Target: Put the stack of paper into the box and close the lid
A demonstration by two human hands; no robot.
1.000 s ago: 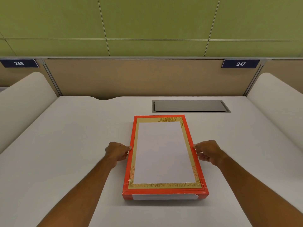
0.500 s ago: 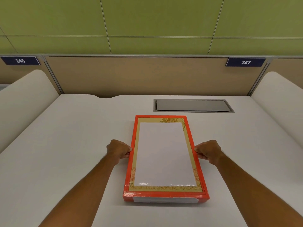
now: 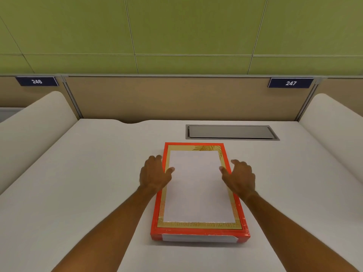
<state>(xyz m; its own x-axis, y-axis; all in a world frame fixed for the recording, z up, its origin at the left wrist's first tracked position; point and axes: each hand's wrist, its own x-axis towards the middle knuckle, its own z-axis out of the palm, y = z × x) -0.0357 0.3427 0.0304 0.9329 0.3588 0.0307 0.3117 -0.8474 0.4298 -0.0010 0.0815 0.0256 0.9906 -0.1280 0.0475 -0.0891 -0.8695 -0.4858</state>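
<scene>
Box (image 3: 198, 231) lengthwise away from viewer (lid on).

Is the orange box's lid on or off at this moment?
On. The orange box lies flat on the desk, its lid covering the whole top; no interior shows. Whether paper is inside cannot be told.

A white desk (image 3: 78, 183) fills the lower view. A grey recessed cable hatch (image 3: 231, 132) lies flush in the desk near its far edge. Behind the desk stands a tan partition (image 3: 167, 99) with 2 navy plates, 246 (image 3: 37, 81) and 247 (image 3: 291, 83). Above the partition rises a green panelled wall (image 3: 186, 26). White curved dividers flank the desk, one left (image 3: 29, 124), one right (image 3: 337, 124).
</scene>
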